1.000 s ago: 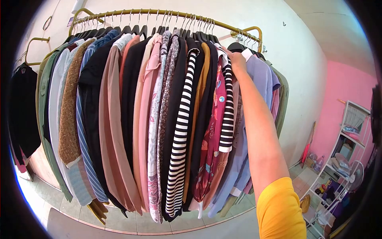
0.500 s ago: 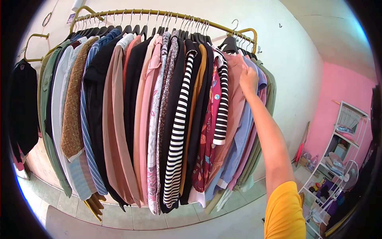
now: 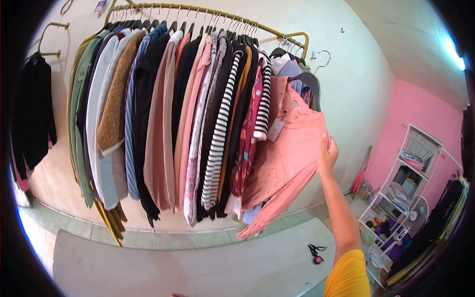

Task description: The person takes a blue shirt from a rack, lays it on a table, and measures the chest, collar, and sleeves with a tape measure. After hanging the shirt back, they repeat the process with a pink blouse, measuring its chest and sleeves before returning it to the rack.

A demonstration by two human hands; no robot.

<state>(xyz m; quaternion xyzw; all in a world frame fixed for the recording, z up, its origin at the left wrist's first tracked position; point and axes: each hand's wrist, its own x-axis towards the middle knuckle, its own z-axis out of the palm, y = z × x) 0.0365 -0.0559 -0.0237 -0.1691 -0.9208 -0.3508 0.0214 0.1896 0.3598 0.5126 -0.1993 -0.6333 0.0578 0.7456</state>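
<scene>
My right hand [image 3: 327, 154] is closed on the shoulder or upper sleeve of a salmon-pink blouse [image 3: 297, 143] with lace on its front. The blouse is on a black hanger [image 3: 310, 85] whose metal hook stands free of the rail, and a paper tag [image 3: 275, 129] hangs near its collar. Behind and left of it, many garments hang from a gold rail [image 3: 198, 9], among them a black-and-white striped top [image 3: 220, 128] and a maroon floral one [image 3: 247, 143]. My left hand does not show.
Below the rack is a pale flat surface [image 3: 198, 262] with a small black corded item [image 3: 316, 255] on it. A white shelf unit [image 3: 396, 190] and a fan [image 3: 414, 215] stand at the right. More dark clothes [image 3: 34, 114] hang at the far left.
The pink blouse has come off the rail on its hanger and turned its front towards me. My right hand has moved lower with it, and the view has shifted down.
</scene>
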